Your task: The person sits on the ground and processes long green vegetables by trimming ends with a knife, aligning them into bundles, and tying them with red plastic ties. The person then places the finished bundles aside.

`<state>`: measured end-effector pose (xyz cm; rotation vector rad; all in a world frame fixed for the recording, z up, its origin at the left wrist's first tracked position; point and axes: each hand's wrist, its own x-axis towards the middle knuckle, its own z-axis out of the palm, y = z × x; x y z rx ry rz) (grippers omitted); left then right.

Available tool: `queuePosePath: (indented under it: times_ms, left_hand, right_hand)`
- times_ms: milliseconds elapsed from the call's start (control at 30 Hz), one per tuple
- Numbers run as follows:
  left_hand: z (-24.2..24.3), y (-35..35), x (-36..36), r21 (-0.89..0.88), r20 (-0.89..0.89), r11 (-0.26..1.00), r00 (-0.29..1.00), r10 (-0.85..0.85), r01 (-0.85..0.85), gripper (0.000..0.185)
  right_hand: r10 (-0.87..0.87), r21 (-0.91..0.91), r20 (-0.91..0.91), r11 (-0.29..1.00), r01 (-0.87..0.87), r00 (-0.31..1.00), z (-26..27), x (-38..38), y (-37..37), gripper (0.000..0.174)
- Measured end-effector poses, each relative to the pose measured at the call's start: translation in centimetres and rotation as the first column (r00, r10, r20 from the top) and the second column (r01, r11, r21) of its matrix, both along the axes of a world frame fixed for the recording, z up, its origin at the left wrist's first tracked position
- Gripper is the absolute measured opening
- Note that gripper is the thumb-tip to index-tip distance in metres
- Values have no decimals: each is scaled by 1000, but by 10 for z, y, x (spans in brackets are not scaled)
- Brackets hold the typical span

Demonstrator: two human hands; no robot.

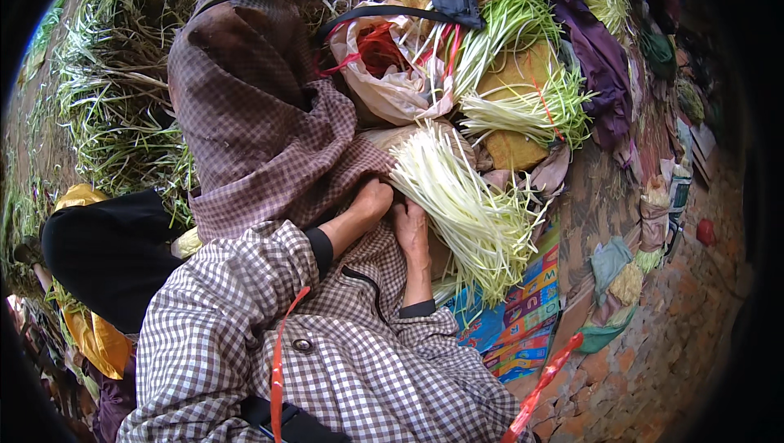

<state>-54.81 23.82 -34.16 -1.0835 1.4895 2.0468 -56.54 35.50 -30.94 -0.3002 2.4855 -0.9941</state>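
A large bundle of pale, blanched leafy shoots (468,210) lies in front of me, its white cut ends towards my hands. My left hand (372,199) is curled into a fist beside those ends, over the brown checked cloth (263,137) on my lap. Close to its right, my right hand (411,227) rests against the lower edge of the bundle, back of the hand upward. The fingertips of both hands are hidden, so whatever they hold does not show. Red plastic strips (542,391) hang in the foreground across my checked coat (343,375).
An open white sack (392,103) with red strips inside stands beyond the bundle. Smaller tied bundles (520,109) lie on yellow sacking (517,149). Loose greens (122,88) are heaped at left beside a black cloth (113,259). A colourful printed mat (520,326) borders the brick floor (637,382).
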Motion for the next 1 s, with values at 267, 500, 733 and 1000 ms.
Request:
queuePosePath:
  times_ms: [267,500,733,1000]
  left_hand:
    - [-38,-6,19,-274,-453,938,889,67,-211,33]
    - [34,-54,-19,228,-60,857,872,486,-462,43]
    - [47,-84,-30,289,156,878,923,351,-383,43]
    - [49,-33,-18,443,-151,822,933,-325,358,72]
  right_hand:
    - [-145,-23,182,988,152,973,-1,-5,-2,50]
    - [-389,-229,403,833,503,828,-8,-10,-4,49]
    - [-454,-177,479,789,589,752,-13,-9,-5,46]
    - [-218,-250,210,931,267,953,-23,-14,3,37]
